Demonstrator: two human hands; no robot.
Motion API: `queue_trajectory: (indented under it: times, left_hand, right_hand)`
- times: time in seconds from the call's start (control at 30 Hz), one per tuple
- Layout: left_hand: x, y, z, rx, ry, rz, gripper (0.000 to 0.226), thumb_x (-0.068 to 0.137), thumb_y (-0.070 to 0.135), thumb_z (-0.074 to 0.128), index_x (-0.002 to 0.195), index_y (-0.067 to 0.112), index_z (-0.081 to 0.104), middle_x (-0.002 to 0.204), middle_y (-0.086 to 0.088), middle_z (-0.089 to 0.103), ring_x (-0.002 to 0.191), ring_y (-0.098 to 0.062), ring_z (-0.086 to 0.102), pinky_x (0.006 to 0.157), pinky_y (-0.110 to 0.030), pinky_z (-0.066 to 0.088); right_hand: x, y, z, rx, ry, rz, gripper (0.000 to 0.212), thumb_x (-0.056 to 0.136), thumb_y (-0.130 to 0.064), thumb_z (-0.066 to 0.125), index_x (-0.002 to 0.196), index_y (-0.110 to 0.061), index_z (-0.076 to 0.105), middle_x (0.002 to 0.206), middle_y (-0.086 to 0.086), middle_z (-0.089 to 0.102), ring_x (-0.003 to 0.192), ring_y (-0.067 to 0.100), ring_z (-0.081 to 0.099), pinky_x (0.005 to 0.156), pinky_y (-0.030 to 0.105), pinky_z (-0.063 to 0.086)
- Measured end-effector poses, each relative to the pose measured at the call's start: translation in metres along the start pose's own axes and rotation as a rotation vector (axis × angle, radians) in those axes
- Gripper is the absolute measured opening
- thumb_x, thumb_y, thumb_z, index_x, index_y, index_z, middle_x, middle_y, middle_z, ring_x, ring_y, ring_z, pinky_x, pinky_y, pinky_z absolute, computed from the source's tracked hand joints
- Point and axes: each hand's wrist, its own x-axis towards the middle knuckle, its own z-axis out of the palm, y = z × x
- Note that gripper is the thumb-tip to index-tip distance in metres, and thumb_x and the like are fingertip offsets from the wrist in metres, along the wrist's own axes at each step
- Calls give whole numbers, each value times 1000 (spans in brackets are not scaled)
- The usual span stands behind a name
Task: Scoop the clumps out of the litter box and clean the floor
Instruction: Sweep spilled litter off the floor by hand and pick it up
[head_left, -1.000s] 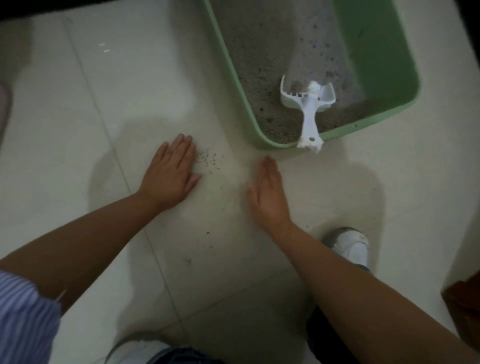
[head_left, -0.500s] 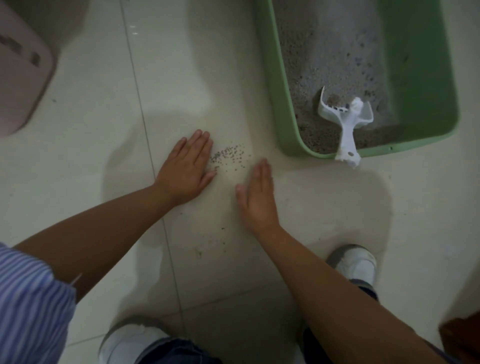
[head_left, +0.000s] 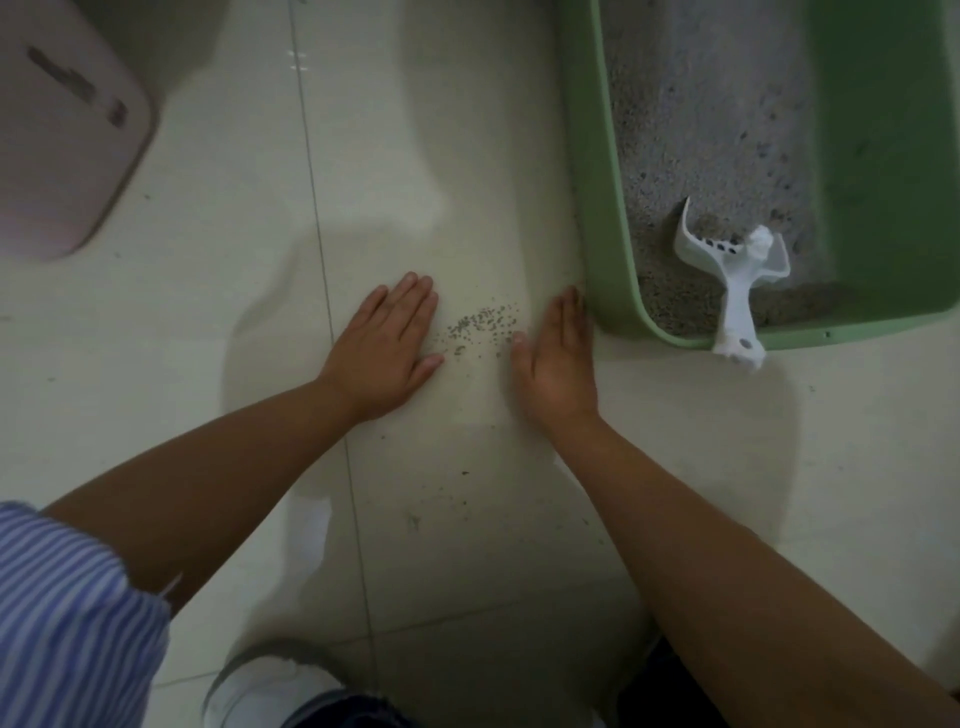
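Pale floor tiles (head_left: 467, 156) carry scattered litter grains (head_left: 480, 327) — between flat, straight-fingered left hand (head_left: 387, 345) and right hand (head_left: 558, 358).

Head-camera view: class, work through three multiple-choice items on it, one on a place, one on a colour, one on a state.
1. Where do the spilled litter granules lie?
A in the scoop
B on the floor between the hands
C on the shoe

2. What colour is the litter box?
A green
B blue
C red

3. How does the left hand lie?
A fisted
B gripping the scoop
C flat on the floor

Answers: B, they sit between the left and right hand; A, its walls are green; C, its fingers are straight on the tile, while the white litter scoop leans unheld in the box.
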Motion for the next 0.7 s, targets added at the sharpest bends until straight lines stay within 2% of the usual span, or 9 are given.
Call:
queue_trajectory:
  times: [0.07, 0.13, 0.23, 0.3, 0.4, 0.5, 0.57, 0.63, 0.7]
  left_hand:
    - [0, 1, -2, -9, -5, -8, 65, 84, 37, 35, 120, -13, 54, 124, -28, 57, 113, -43, 57, 100, -37, 22]
    - [0, 2, -3, -22, 1, -17, 64, 84, 37, 35, 120, -13, 54, 124, -28, 58, 113, -43, 57, 100, -37, 22]
    - [-3, 1, -3, -19, 4, -20, 64, 84, 37, 35, 121, -13, 54, 124, -29, 57, 113, -44, 56, 101, -37, 22]
    - [-5, 1, -4, -21, -18, -9, 64, 85, 36, 35, 121, -14, 53, 125, -29, 56, 114, -45, 56, 101, -37, 21]
    - [-6, 1, -7, -28, -59, 25, 65, 88, 38, 33, 120, -14, 53, 124, -30, 56, 114, -45, 55, 101, -37, 21]
    - [-8, 3, -10, -53, -138, 96, 78, 97, 49, 12, 121, -13, 52, 125, -30, 56, 114, -44, 55, 101, -36, 21]
    - [-8, 6, -11, -90, -182, 129, 83, 96, 52, 8, 122, -15, 51, 125, -31, 55, 115, -46, 54, 101, -36, 20]
    - [-5, 10, -11, -117, -165, 129, 84, 96, 53, 9, 124, -15, 49, 127, -32, 53, 116, -48, 52, 102, -35, 19]
    - [3, 17, -11, -159, -99, 114, 88, 90, 61, 13, 133, -11, 40, 138, -29, 43, 128, -44, 42, 108, -31, 12]
  right_hand:
    - [-8, -5, 4, -18, -59, -124, 76, 83, -39, 16, 145, 3, 6, 156, 18, -1, 146, 25, -2, 116, 26, -6]
    - [-10, -8, 6, 4, -73, -222, 74, 84, -40, 16, 145, 2, 8, 156, 17, 2, 146, 24, 0, 116, 26, -5]
    - [9, -14, -4, 57, 63, -177, 69, 93, -40, 24, 144, 5, 10, 155, 20, 4, 146, 28, 1, 117, 29, -1]
    - [24, -13, -12, 45, 62, -94, 63, 99, -30, 32, 145, 3, 7, 156, 18, 0, 146, 27, -2, 117, 28, -1]
    - [29, -4, -14, 1, 14, -72, 61, 99, -31, 29, 146, 2, 6, 156, 17, -2, 146, 25, -4, 117, 29, -1]
    - [9, 9, -8, -76, -132, -244, 70, 88, -41, 17, 147, -3, 9, 157, 13, 1, 146, 23, -1, 117, 28, -2]
    - [-11, 18, -4, -102, -231, -387, 74, 86, -47, 12, 146, -4, 13, 157, 12, 7, 146, 22, 4, 113, 19, -6]
    - [-27, 27, 2, -89, -169, -501, 76, 88, -50, 14, 142, 2, 26, 151, 21, 22, 142, 30, 19, 109, 10, -9]
    - [-38, 38, 5, 24, -21, -417, 72, 89, -44, 21, 137, 9, 32, 146, 27, 30, 137, 34, 22, 110, 10, -7]
